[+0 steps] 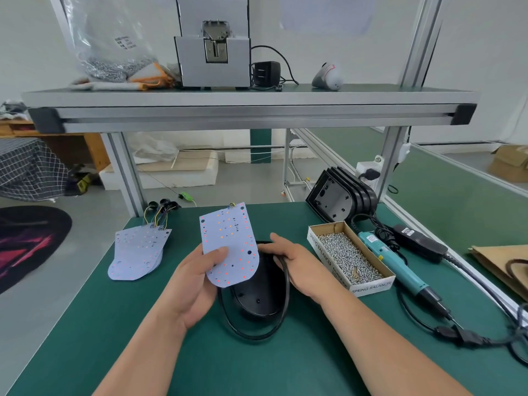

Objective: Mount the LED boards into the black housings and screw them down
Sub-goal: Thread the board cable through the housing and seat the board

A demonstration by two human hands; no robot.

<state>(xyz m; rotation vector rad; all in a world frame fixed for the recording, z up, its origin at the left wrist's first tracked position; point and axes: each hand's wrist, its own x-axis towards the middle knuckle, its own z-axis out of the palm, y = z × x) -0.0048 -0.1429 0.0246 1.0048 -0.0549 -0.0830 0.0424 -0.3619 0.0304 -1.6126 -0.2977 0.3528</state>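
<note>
My left hand [194, 278] pinches a white LED board [231, 241] by its lower left edge, thumb on its face, holding it tilted above a black housing [257, 298]. The housing lies open side up on the green mat in front of me, and the board hides its far part. My right hand [294, 258] grips the housing's right rim. A stack of more LED boards [140, 252] with wire tails lies to the left. Several black housings [340, 195] lean in a row at the back right.
An open cardboard box of screws [348, 255] sits right of the housing. A teal electric screwdriver [397, 264] lies beyond it, its black cables and power adapter [420, 244] trailing to the right edge. An aluminium shelf [251, 110] spans overhead with a screw feeder.
</note>
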